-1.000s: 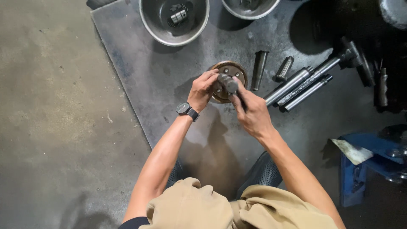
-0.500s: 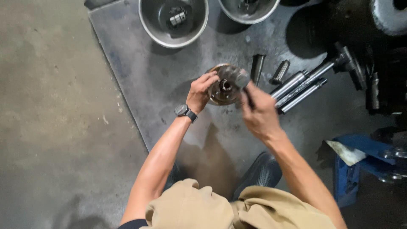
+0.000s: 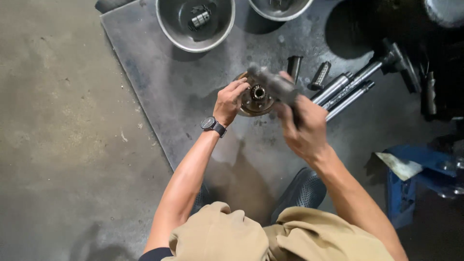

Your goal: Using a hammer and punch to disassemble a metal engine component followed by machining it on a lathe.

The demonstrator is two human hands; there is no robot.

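A round rusty brown metal hub [image 3: 254,99] with a splined centre hole rests on a dark mat [image 3: 159,77]. My left hand [image 3: 231,100], a black watch on its wrist, grips the hub's left rim. My right hand [image 3: 303,129] holds a dark grey metal shaft [image 3: 273,83] lifted clear of the hub, tilted up to the left above it.
Two metal bowls stand at the far edge, the left bowl [image 3: 195,24] holding a small part, the right bowl [image 3: 279,7] cut off. Dark sockets [image 3: 294,66] and long steel rods [image 3: 345,89] lie right of the hub. A blue stand [image 3: 411,169] sits at right. Bare concrete floor lies left.
My right hand has pulled the dark shaft up and out of the hub's centre, baring the splined hole. The left hand stays on the hub's rim.
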